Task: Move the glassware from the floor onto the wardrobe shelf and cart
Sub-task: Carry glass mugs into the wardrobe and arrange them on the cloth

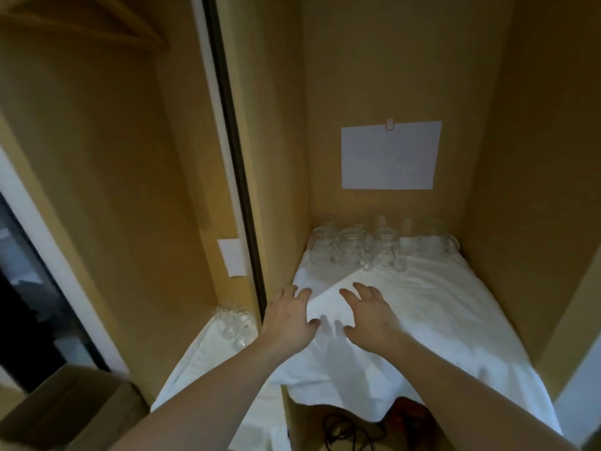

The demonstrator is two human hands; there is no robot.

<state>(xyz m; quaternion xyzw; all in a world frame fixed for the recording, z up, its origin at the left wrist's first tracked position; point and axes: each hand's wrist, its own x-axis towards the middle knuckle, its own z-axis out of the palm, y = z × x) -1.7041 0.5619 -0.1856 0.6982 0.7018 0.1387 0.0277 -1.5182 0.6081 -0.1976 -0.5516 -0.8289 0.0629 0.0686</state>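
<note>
Several clear glass mugs and jars (367, 249) stand in a cluster at the back of the wardrobe shelf, which is covered by a white cloth (439, 320). A second group of clear glasses (232, 323) stands in the left compartment on another white cloth. My left hand (287, 317) and my right hand (367, 315) reach over the front part of the shelf with fingers spread, palms down on or just above a folded corner of the cloth. Neither hand holds anything.
A white sheet of paper (390, 156) is taped to the wardrobe's back wall. A vertical divider (237, 157) separates the two compartments. A cardboard box (65, 408) sits at the lower left. Dark cables (348, 431) lie under the shelf.
</note>
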